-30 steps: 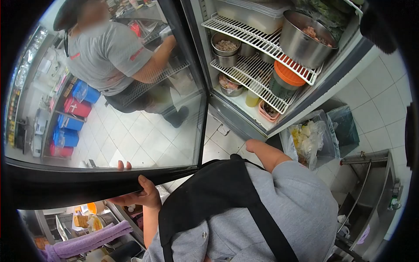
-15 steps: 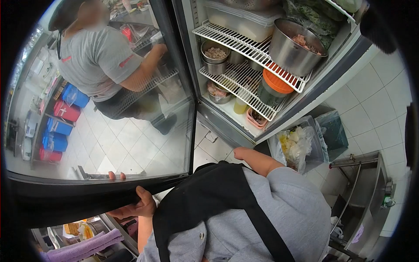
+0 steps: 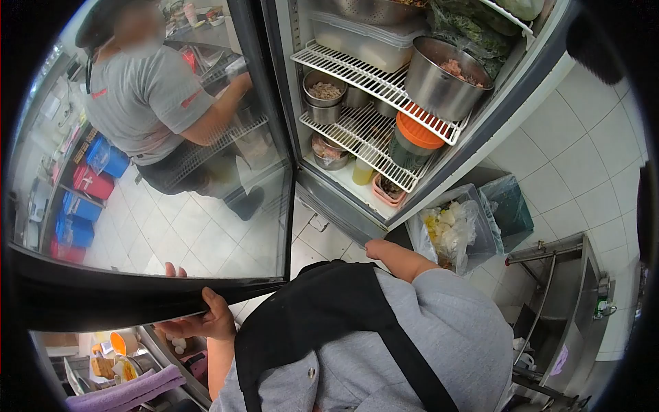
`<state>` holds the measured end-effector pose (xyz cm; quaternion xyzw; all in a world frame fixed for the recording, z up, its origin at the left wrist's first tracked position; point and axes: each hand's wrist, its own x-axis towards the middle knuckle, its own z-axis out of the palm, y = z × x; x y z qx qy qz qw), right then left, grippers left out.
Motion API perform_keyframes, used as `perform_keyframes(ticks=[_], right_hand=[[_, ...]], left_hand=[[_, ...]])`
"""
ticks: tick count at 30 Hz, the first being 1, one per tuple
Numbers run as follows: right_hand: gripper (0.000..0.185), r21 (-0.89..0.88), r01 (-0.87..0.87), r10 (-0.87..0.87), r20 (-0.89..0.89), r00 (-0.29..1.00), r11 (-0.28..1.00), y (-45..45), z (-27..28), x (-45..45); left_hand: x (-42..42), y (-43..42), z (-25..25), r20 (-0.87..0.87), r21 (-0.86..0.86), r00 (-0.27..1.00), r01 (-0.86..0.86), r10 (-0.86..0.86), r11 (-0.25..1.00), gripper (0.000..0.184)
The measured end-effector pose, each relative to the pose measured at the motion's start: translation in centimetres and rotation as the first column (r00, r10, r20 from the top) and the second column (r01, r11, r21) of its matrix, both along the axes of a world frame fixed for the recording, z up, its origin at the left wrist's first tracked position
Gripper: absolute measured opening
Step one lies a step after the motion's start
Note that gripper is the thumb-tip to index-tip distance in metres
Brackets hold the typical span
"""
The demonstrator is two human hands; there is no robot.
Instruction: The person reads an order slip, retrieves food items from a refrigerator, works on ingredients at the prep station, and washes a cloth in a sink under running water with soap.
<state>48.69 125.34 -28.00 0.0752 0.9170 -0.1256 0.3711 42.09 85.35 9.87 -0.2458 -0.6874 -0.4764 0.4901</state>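
My left hand [image 3: 202, 317] is wrapped round the black edge of the open glass fridge door [image 3: 137, 292], its fingertips showing over the top. Low in front of the fridge, my right hand [image 3: 375, 248] is only partly visible beside the apron, and its fingers cannot be made out. Inside the fridge, a large steel pot [image 3: 446, 86] with pink meat stands on the wire shelf [image 3: 364, 72] near a lidded plastic container [image 3: 364, 41]. Below are stacked steel bowls [image 3: 324, 103], an orange-lidded container [image 3: 419, 134] and a pink basket [image 3: 389, 192].
Through the door glass, a co-worker [image 3: 141, 96] in a grey shirt stands by a counter. Lined bins [image 3: 449, 233] with waste stand right of the fridge. At the right is a steel sink unit [image 3: 573, 302]. A purple towel [image 3: 130, 390] hangs at the lower left.
The view has shifted, so the fridge and its contents appear further left. My left hand keeps its hold on the door. My right hand stays low near the fridge base.
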Motion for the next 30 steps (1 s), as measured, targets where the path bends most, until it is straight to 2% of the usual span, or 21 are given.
perform_keyframes(ticks=[3, 8, 10, 13, 14, 17, 19, 23, 24, 25, 27, 28, 29, 30], right_hand=[[0.029, 0.0, 0.007, -0.007, 0.011, 1.0, 1.0, -0.9, 1.0, 0.3], [0.028, -0.007, 0.021, -0.021, -0.036, 0.999, 1.0, -2.2, 1.8, 1.0], [0.028, 0.007, -0.031, 0.031, -0.031, 0.999, 0.999, -2.2, -0.2, 1.1], [0.027, -0.002, -0.069, 0.069, -0.018, 0.997, 0.998, -2.3, 0.3, 1.5], [0.027, -0.011, -0.078, 0.078, -0.013, 0.997, 0.997, -2.3, 0.3, 1.7], [0.026, -0.016, -0.032, 0.031, -0.043, 0.999, 0.999, -2.5, 0.3, 2.0], [0.024, -0.034, -0.029, 0.024, -0.146, 0.989, 0.999, -2.5, 0.3, 2.1], [0.021, -0.125, -0.042, 0.038, -0.036, 0.999, 0.991, -2.3, 0.3, -0.9], [0.019, -0.244, 0.164, -0.158, 0.044, 0.987, 0.956, -2.1, 0.2, -2.0], [0.018, -0.339, 0.365, -0.335, 0.146, 0.931, 0.867, -2.0, 0.1, -3.2], [0.019, -0.481, 0.547, -0.552, 0.147, 0.821, 0.685, -1.6, 0.9, -5.6], [0.019, -0.563, 0.615, -0.663, 0.151, 0.734, 0.552, -1.3, 1.1, -7.1], [0.019, -0.635, 0.657, -0.756, 0.17, 0.632, 0.406, -0.9, 1.0, -8.8], [0.019, -0.658, 0.669, -0.798, 0.168, 0.578, 0.346, -0.7, 1.5, -10.6]], left_hand=[[0.6, 0.3, 0.6, 0.064, -0.003, 0.998, 0.023, -0.023, 1.0, 0.084], [0.1, -0.2, -0.3, 0.039, 0.031, 0.996, 0.08, -0.081, 0.996, 0.087], [0.1, -0.5, -0.3, 0.04, 0.048, 0.994, 0.104, -0.106, 0.993, 0.09], [-0.1, -0.6, 0.1, 0.034, 0.046, 0.995, 0.095, -0.096, 0.994, 0.09], [-0.3, -0.8, -0.2, 0.039, 0.039, 0.998, 0.043, -0.045, 0.998, 0.09], [-0.5, -0.7, 0.2, 0.025, 0.048, 0.998, 0.052, -0.053, 0.998, 0.09], [-0.8, -1.1, -0.1, 0.028, 0.042, 0.999, 0.031, -0.032, 0.999, 0.091], [-1.2, -1.6, -0.2, 0.008, 0.011, 1.0, 0.012, -0.012, 1.0, 0.09], [-1.3, -1.7, -0.1, 0.013, -0.012, 1.0, 0.001, -0.001, 1.0, 0.089], [-1.4, -1.9, -0.2, 0.016, -0.017, 1.0, -0.006, 0.006, 1.0, 0.089], [-1.6, -2.0, -0.4, 0.013, -0.002, 1.0, -0.02, 0.02, 1.0, 0.086], [-1.3, -1.8, 0.1, 0.037, -0.015, 0.999, -0.012, 0.013, 1.0, 0.085], [-1.2, -1.8, 0.0, 0.042, -0.019, 0.999, -0.025, 0.026, 0.999, 0.085], [-1.3, -2.0, -0.2, 0.041, -0.006, 0.998, -0.037, 0.037, 0.999, 0.084]])
